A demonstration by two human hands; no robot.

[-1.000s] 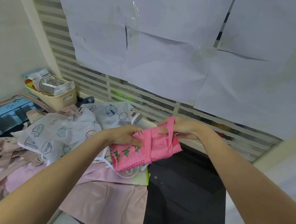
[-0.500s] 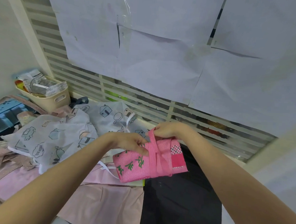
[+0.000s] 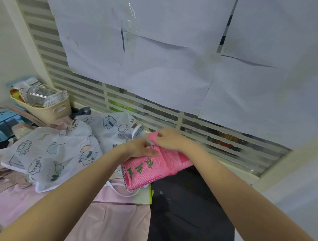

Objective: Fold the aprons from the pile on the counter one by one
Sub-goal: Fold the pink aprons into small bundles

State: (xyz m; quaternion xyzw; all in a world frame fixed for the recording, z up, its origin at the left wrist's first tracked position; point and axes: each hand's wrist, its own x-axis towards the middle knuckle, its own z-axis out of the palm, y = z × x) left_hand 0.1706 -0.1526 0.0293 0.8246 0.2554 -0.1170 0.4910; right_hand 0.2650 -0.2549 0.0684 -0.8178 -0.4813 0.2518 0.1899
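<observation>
Fabric of a bright pink, finely woven apron [image 3: 152,168], folded into a thick oblong bundle, carries green stitched characters on its face and a dashed white seam along its lower edge. A strap of the same pink cloth wraps across the bundle's middle. The bundle sits between both hands, over the edge of a black, smooth sheet [image 3: 186,214] and above a pale pink, softly creased cloth [image 3: 112,221].

The left hand [image 3: 141,149] lies on the bundle's upper left corner, its fingers curled down onto the cloth and pressing it; how firmly it grips cannot be told. The right hand [image 3: 169,140] is at the bundle's top edge, its fingers and thumb pinching the raised end of the pink strap.

Just to the left lies a crumpled white, thin translucent apron [image 3: 57,152] printed with outlined houses, teapots and cars, its white ties trailing under the pink bundle. Behind it stands a cream plastic basket [image 3: 51,111] with an oval handle slot, stuffed with paper packets. White paper sheets [image 3: 158,55] hang taped over a white slatted grille [image 3: 173,121] behind the counter.
</observation>
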